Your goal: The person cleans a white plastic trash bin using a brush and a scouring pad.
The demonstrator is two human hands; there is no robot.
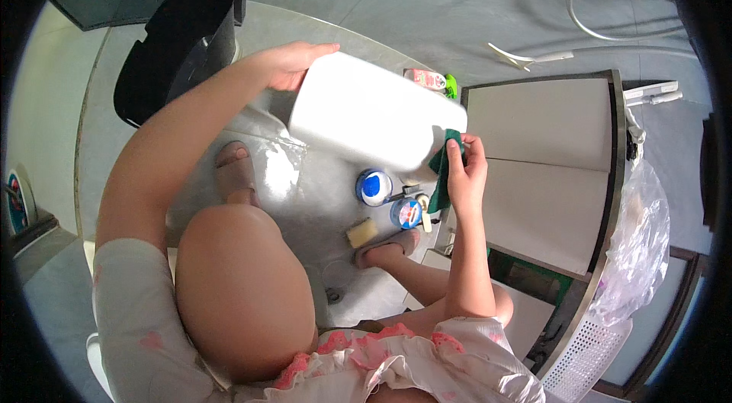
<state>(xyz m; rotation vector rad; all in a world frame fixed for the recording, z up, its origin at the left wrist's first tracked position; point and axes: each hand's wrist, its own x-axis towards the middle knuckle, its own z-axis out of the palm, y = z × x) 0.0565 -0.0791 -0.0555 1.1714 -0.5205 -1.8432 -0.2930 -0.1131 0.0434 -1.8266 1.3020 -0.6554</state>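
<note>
A white rectangular plastic piece with rounded corners [374, 111], either a container or a lid, is held tilted above the floor. My left hand [294, 63] grips its upper left corner, thumb along the edge. In my right hand [466, 171] is a green scouring pad [441, 185], pinched between thumb and fingers beside the lower right corner of the white piece. Below that piece stand a blue-and-white tub [374, 187] and a small blue tub with a printed top [406, 213]. A yellow sponge [362, 232] lies close by on the floor.
To the left stands a tall black plastic bin [183, 42]. A spray bottle with a green head [429, 80] is by the wall. White cabinet doors [540, 168] border the right side, near a clear plastic bag [635, 243] and a white perforated basket [589, 354]. The grey tile floor [274, 163] has wet patches.
</note>
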